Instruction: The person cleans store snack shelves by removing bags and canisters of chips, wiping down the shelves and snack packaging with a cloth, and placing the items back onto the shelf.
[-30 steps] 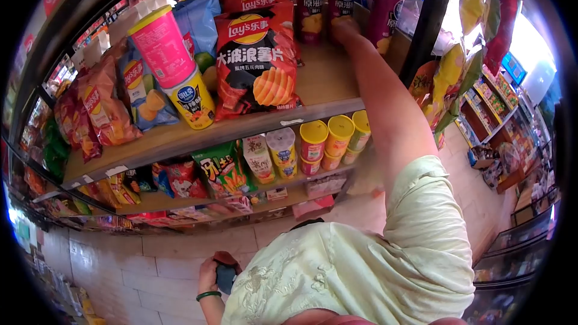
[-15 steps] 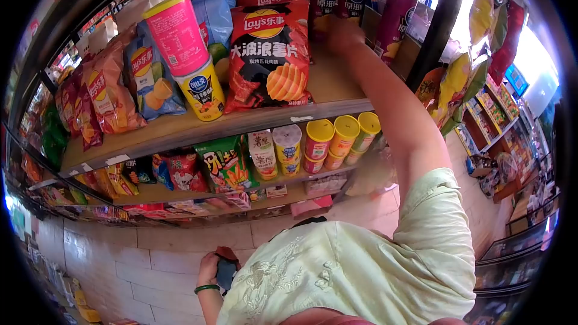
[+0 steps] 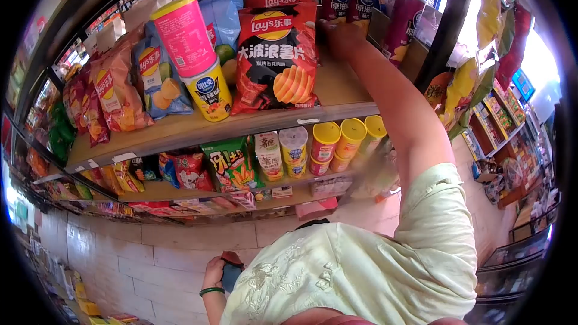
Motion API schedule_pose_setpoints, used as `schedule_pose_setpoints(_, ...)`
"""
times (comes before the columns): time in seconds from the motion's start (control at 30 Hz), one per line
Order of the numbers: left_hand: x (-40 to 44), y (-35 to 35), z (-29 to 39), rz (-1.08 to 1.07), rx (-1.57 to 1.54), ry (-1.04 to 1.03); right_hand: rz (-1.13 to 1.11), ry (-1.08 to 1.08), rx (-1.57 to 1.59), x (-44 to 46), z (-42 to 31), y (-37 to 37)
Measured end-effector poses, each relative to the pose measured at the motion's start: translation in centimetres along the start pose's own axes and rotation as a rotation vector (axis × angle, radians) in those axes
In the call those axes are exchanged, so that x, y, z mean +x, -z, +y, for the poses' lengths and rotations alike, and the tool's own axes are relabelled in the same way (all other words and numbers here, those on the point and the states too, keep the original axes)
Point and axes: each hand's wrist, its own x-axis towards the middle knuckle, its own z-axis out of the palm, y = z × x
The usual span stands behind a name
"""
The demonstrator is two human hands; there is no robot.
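Note:
My right hand [image 3: 345, 41] reaches onto the upper shelf [image 3: 259, 123], just right of a red Lay's chip bag [image 3: 278, 54] and in front of two purple chip canisters [image 3: 363, 1]. Its fingers are blurred and partly hidden at the bag's edge, so I cannot tell whether they grip anything. Low by my body, my left hand [image 3: 213, 272], with a green bangle at the wrist, is closed around a blue-grey thing with a reddish-brown top [image 3: 230, 275]. Its kind does not show clearly. Another purple canister [image 3: 402, 27] stands right of my right hand.
A pink canister [image 3: 185, 36] is stacked on a yellow canister [image 3: 209, 92] beside more chip bags [image 3: 120, 99]. The lower shelf holds yellow-lidded canisters [image 3: 325, 141] and a green snack bag [image 3: 229, 165]. A dark post [image 3: 448, 24] frames the shelf's right end.
The view has shifted slightly, so the shelves appear a little further right. My right hand has moved slightly left relative to the purple canisters, toward the red bag. My left hand keeps its hold.

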Motion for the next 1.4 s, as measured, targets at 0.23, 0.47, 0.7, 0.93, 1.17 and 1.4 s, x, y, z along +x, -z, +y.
schedule_pose_setpoints(0.23,0.7,-0.1,0.3,-0.008,0.057,0.004,-0.033,0.038,0.145,-1.7,0.7,0.3)
schedule_pose_setpoints(0.47,-1.4,-2.1,3.4,-0.007,0.248,-0.078,0.121,-0.193,0.321,-10.9,-0.4,5.4)
schedule_pose_setpoints(0.7,1.6,-1.5,2.4,-0.134,0.281,-0.06,0.759,-0.316,0.623,-14.9,2.3,1.5)
schedule_pose_setpoints(0.93,3.7,-2.3,2.8,-0.181,0.154,-0.061,0.58,-0.662,0.754,-10.4,5.4,0.8)
schedule_pose_setpoints(1.17,1.0,-2.6,2.4,-0.18,0.255,-0.075,0.392,-0.846,0.576,-8.6,4.6,1.6)
schedule_pose_setpoints(1.4,-0.9,-0.7,0.6,-0.133,0.361,-0.094,0.335,-0.702,0.606,-6.9,6.6,1.2)
